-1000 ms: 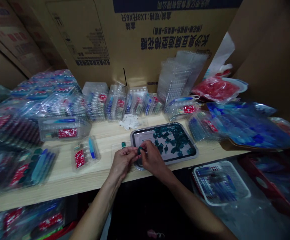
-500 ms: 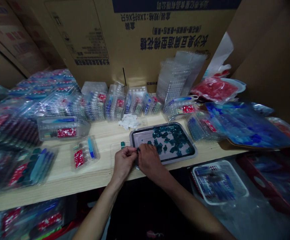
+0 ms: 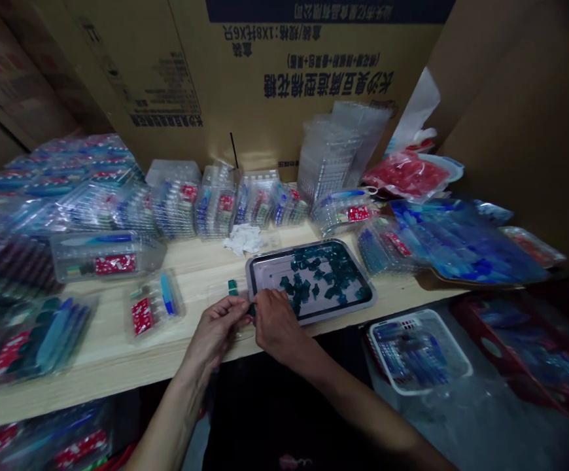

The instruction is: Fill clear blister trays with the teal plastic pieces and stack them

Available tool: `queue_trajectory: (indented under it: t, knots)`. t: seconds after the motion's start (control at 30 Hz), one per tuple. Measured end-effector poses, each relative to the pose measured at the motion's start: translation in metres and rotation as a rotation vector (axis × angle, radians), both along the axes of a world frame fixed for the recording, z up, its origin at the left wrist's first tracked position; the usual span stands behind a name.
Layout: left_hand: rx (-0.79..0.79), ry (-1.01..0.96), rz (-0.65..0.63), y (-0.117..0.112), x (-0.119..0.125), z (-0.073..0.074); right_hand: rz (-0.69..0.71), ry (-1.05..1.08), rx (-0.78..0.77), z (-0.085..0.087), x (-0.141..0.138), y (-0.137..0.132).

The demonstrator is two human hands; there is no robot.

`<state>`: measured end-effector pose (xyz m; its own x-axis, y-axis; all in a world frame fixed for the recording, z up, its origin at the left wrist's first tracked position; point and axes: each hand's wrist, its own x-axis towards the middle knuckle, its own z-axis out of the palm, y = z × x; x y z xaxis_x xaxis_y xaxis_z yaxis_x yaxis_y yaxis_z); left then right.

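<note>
My left hand (image 3: 220,326) and my right hand (image 3: 278,324) meet at the fingertips in front of the grey tray (image 3: 265,275). A small dark green piece (image 3: 252,310) is pinched between them, mostly covered by the fingers. Loose dark green pieces (image 3: 316,275) lie scattered over the tray, mainly in its middle and right. Just behind my left hand, partly hidden by it, is a clear plastic insert (image 3: 218,291) with green pieces (image 3: 233,288) in it. My right forearm crosses the tray's near edge.
At left lies a filled clear pack (image 3: 155,304) with a red sachet and a blue item. Stacks of filled packs (image 3: 176,203) line the back, beside nested empty plastic trays (image 3: 324,157). Crumpled white paper (image 3: 244,239) sits behind the tray. Blue packets (image 3: 465,239) and a white basket (image 3: 375,347) are at right.
The whole view has shifted, so things appear further left. My hands have moved slightly left relative to the tray, still together at the fingertips. More green shows in the clear insert.
</note>
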<state>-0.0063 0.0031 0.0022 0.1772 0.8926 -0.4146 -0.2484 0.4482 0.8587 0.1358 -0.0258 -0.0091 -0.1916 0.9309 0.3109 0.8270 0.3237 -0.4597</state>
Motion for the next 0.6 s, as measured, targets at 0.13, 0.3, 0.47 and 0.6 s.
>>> queue_trajectory:
  t: [0.13, 0.3, 0.47, 0.6]
  knots:
    - [-0.052, 0.02, 0.037, 0.001, -0.022, -0.001, 0.142, 0.157, -0.031, 0.005, 0.004, 0.006]
    - [0.281, 0.423, 0.152, 0.013, -0.061, -0.007, -0.133, -0.089, -0.056, -0.005, 0.045, 0.035]
    - [0.681, 0.75, -0.043, 0.026, -0.062, -0.016, -0.187, -0.319, -0.07, -0.028, 0.06, 0.047]
    - [0.855, 0.867, -0.232, 0.029, -0.046, -0.025, -0.23, -0.248, -0.039, -0.037, 0.054, 0.044]
